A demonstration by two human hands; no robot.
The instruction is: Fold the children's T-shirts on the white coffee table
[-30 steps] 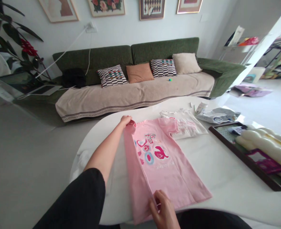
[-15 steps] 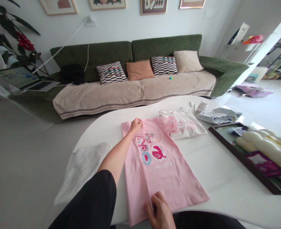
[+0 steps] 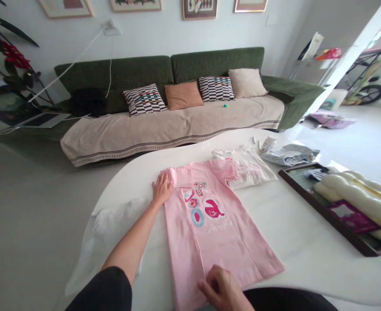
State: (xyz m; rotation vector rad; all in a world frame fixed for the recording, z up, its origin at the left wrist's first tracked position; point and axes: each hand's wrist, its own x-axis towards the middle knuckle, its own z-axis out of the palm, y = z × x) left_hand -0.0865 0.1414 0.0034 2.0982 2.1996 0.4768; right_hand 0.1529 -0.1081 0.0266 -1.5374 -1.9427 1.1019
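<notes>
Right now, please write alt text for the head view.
A pink T-shirt, one side folded inward, lies on a white table; the left hand touches its folded edge, the right hand is curled over its lower end.

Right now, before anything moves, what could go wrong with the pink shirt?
The sleeve of the pink shirt overlaps the white garment, so a tug might drag both. The left hand rests at the upper outer edge of the folded strip; if it slides, it could rumple that strip.
</notes>
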